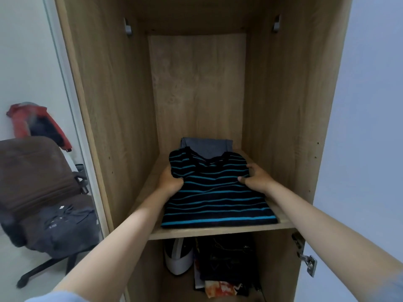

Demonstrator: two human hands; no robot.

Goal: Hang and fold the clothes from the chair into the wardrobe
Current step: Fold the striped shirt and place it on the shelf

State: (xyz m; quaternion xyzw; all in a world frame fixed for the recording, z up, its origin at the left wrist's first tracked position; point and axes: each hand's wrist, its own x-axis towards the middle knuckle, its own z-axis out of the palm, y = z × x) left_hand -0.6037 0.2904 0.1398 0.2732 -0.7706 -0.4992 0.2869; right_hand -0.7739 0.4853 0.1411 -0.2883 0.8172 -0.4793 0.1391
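While both grip the folded striped shirt [218, 192] on the wardrobe shelf [220, 230], left hand [169, 182] curled, right hand [255, 177] pinching.

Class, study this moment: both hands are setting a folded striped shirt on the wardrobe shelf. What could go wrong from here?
1. The striped shirt reaches the shelf front edge, so it might slide off once released.
2. Pushing it back could rumple the grey garment behind it.
3. The left hand and right hand grip the sides, so pulling away may undo the fold.
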